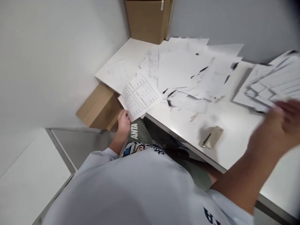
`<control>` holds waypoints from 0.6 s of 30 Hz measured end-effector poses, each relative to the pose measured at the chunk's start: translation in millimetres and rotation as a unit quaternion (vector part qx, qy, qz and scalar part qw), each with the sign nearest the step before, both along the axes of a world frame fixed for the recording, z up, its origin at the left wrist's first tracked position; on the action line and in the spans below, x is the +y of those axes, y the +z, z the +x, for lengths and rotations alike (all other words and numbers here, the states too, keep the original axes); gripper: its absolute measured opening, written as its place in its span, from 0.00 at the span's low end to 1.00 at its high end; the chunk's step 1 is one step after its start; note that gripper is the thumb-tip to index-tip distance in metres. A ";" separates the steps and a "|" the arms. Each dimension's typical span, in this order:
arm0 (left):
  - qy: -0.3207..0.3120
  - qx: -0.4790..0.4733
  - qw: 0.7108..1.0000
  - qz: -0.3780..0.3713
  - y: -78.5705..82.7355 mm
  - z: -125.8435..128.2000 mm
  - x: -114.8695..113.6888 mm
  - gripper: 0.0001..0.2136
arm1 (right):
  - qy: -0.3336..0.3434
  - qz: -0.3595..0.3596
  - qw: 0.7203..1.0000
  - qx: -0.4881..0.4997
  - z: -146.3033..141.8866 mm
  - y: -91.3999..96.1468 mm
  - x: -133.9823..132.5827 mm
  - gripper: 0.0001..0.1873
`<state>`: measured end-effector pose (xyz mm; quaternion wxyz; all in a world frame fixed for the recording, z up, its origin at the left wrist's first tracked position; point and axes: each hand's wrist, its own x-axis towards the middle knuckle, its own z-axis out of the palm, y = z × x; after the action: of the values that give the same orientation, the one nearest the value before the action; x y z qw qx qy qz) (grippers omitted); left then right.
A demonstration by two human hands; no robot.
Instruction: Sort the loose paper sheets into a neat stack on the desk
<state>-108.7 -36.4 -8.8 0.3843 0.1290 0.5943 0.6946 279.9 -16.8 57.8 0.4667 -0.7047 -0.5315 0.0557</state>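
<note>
White printed paper sheets with black-ruled boxes and small text: at the near left edge of the worktop, partly overhanging it. More than one layer, as extra paper edges show underneath. My left hand has them by the near left corner, fingers closed on the paper. The far end of the sheets lies over the white worktop, by the loose paper.

My right hand is well apart, off to the right, by the near side of a fanned stack of white paper with dark edge marks. It's motion-blurred; can't tell whether it grips anything or touches the stack.

Middle to far: loose spread of overlapping white paper with black marks, reaching back to the grey wall. Print there too blurred to read.

Near edge, right of centre: small beige stapler-shaped tool with a dark metal strip, lying at an angle, between the loose spread and my right forearm.

Far left: tall brown cardboard box at the back of the worktop. Second brown cardboard box sits lower, just beside the left end, past my left hand. Below the sheets: my olive-green shorts with white ANTA lettering.
</note>
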 end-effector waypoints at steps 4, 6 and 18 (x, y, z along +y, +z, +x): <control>-0.044 -0.066 0.992 -0.099 -14.3 -7.9 -36.2 0.05 | 0.308 -0.091 0.928 -0.186 -75.8 23.0 101.5 0.29; -0.039 -0.077 0.989 -0.123 -20.3 -7.4 -49.5 0.06 | 0.352 -0.164 0.886 -0.254 -101.4 11.8 140.8 0.39; -0.161 -0.181 0.967 -0.074 -28.2 18.2 -53.7 0.14 | 0.270 -0.150 0.911 -0.274 -94.4 11.1 105.4 0.20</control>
<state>-90.5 -90.1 -37.0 0.6006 0.0664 0.5358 0.5898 185.5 88.7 68.9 0.1585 -0.5837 -0.7938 0.0636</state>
